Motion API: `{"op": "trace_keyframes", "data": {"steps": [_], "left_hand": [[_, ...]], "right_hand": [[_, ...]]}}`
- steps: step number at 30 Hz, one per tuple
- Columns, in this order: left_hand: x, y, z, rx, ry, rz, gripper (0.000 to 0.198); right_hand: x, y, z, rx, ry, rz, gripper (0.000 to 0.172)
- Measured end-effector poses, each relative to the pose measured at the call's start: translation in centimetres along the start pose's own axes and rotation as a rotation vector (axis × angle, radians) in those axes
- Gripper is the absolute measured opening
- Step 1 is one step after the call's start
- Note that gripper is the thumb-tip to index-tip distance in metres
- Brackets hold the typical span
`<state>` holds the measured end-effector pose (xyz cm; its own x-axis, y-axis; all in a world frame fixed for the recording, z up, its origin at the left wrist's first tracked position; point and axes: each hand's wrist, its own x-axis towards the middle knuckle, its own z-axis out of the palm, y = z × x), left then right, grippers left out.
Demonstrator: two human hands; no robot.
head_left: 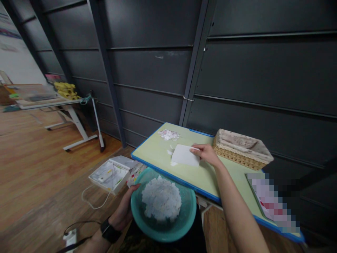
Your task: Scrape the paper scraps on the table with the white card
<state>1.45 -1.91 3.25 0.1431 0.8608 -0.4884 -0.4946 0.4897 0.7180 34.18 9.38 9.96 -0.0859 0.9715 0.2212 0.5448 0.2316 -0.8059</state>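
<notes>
My left hand grips the rim of a teal plastic bowl and holds it just below the near edge of the table. The bowl holds a heap of white paper scraps. My right hand reaches over the pale green table and pinches the right edge of a white sheet of paper lying flat on it. A few white scraps lie beside the sheet. A small pile of pinkish-white scraps sits at the far left corner of the table.
A wicker basket with a cloth lining stands at the back right of the table. A blurred-out sheet lies on the right. An open white box and a cable lie on the wooden floor. Another table stands at far left.
</notes>
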Motion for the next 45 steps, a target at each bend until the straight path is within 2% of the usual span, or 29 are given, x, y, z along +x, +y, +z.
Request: {"op": "trace_keyframes", "data": {"steps": [6, 11, 14, 16, 17, 22, 23, 25, 28, 31, 33, 37, 39, 42, 45], "left_hand": [[0.0, 0.3, 0.1, 0.008, -0.018, 0.008, 0.011], [-0.2, 0.3, 0.1, -0.003, -0.022, -0.003, 0.011], [-0.3, 0.4, 0.1, -0.005, -0.011, 0.001, 0.011], [-0.4, 0.5, 0.2, -0.004, -0.002, -0.006, 0.012], [-0.4, 0.6, 0.2, -0.007, 0.007, -0.003, 0.012], [-0.4, 1.0, 0.4, -0.078, 0.043, 0.073, 0.01], [-0.4, 1.0, 0.5, -0.088, 0.047, 0.081, 0.01], [-0.4, 1.1, 0.6, -0.088, 0.054, 0.095, 0.01], [-0.5, 1.3, 0.6, -0.06, 0.066, 0.095, 0.012], [-0.4, 1.3, 0.6, -0.056, 0.055, 0.087, 0.013], [-0.4, 1.2, 0.4, -0.059, 0.035, 0.075, 0.013], [-0.2, 0.8, 0.2, -0.058, 0.028, 0.066, 0.016], [-0.1, 0.7, 0.1, -0.065, 0.029, 0.067, 0.016], [-0.1, 0.7, 0.1, -0.073, 0.024, 0.056, 0.014], [0.0, 0.7, 0.2, -0.065, 0.027, 0.066, 0.014]], "right_hand": [[-0.3, -0.6, 1.7, 0.03, -0.168, -0.024, 0.043], [-0.6, -0.9, 3.6, 0.171, -0.341, 0.052, 0.05], [-0.8, -1.1, 4.3, 0.213, -0.4, 0.073, 0.051], [-0.7, -1.2, 4.4, 0.243, -0.364, 0.074, 0.05], [-0.5, -1.1, 4.3, 0.261, -0.301, 0.072, 0.05], [0.7, 0.4, 3.0, 0.24, 0.26, 0.046, 0.056], [0.9, 0.7, 2.8, 0.188, 0.332, 0.031, 0.056], [1.2, 1.3, 2.4, 0.065, 0.39, 0.0, 0.054], [1.1, 1.5, 2.4, -0.07, 0.349, -0.021, 0.051], [0.9, 1.2, 2.6, -0.111, 0.268, -0.036, 0.044], [0.9, 1.0, 2.6, -0.071, 0.241, -0.021, 0.042], [0.9, 1.1, 2.4, -0.014, 0.278, 0.017, 0.044], [0.8, 0.9, 2.3, -0.02, 0.217, -0.006, 0.042], [0.7, 0.6, 2.2, 0.028, 0.059, -0.048, 0.04], [0.6, 0.5, 2.1, 0.101, 0.046, -0.029, 0.041]]}}
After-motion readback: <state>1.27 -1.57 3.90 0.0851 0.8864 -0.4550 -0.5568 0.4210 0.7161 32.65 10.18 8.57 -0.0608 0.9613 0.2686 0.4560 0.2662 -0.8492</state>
